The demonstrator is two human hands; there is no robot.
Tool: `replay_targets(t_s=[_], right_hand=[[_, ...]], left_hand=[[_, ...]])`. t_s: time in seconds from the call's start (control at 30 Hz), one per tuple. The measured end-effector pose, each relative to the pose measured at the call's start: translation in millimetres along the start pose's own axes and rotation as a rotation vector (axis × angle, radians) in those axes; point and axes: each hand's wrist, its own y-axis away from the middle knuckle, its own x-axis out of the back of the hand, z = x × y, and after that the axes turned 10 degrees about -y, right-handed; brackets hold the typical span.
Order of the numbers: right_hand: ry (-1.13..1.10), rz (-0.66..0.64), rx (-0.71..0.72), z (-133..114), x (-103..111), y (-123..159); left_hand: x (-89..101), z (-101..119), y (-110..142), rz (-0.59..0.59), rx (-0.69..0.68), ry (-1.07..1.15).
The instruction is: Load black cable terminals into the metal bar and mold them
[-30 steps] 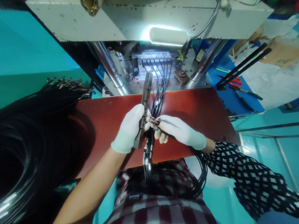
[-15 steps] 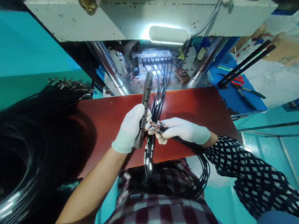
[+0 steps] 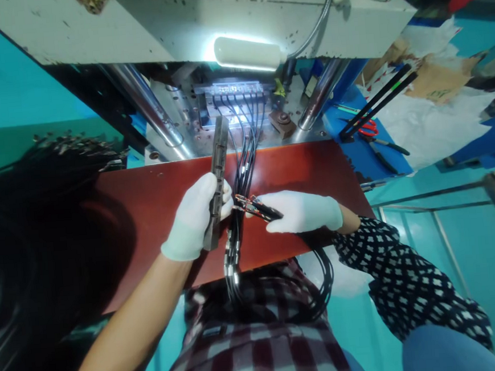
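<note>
Wrapped around a long dark metal bar with notches point(image 3: 218, 159), my gloved left hand point(image 3: 193, 212) keeps it tilted above the red-brown board. My gloved right hand point(image 3: 301, 211) grips a bunch of black cables point(image 3: 266, 208), whose bare, coppery and silvery ends point(image 3: 245, 201) point toward the bar. Between the hands, another bundle of black cables point(image 3: 246, 171) runs over the board from the lit mold point(image 3: 236, 103) down to my lap. Small silver connectors point(image 3: 232, 261) sit along that bundle. Some right-hand fingers are hidden behind the cables.
A press with steel posts point(image 3: 151, 110) stands ahead, lit by a white lamp point(image 3: 248, 54). On the left lies a large heap of black cables point(image 3: 41, 236). Pliers point(image 3: 382, 155) and red-handled scissors point(image 3: 368, 128) rest on a blue surface at right. The red-brown board point(image 3: 297, 164) spans the front.
The view has shifted right. My right hand has drawn back slightly from the cable ends, which now fan out more. The left hand still holds the bar.
</note>
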Motion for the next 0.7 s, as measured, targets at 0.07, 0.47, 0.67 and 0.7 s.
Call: replay_targets(t_s=[0.07,0.47,0.67,0.7], right_hand=[[-0.017,0.031,-0.045,0.2,-1.3,1.0],[-0.545,0.209,-0.097,-10.2,-31.8,-26.5],[-0.492,0.206,-0.075,-20.8,-36.3,-28.3],[-0.471,0.196,-0.07,-21.9,-37.2,-29.0]], left_hand=[[0.5,0.0,-0.4,0.016,0.008,-0.004],[-0.4,-5.1,-0.9,0.004,-0.123,-0.22],[1.3,-6.2,-2.3,0.038,-0.117,-0.238],[1.6,-6.9,-2.7,0.035,-0.103,-0.227]])
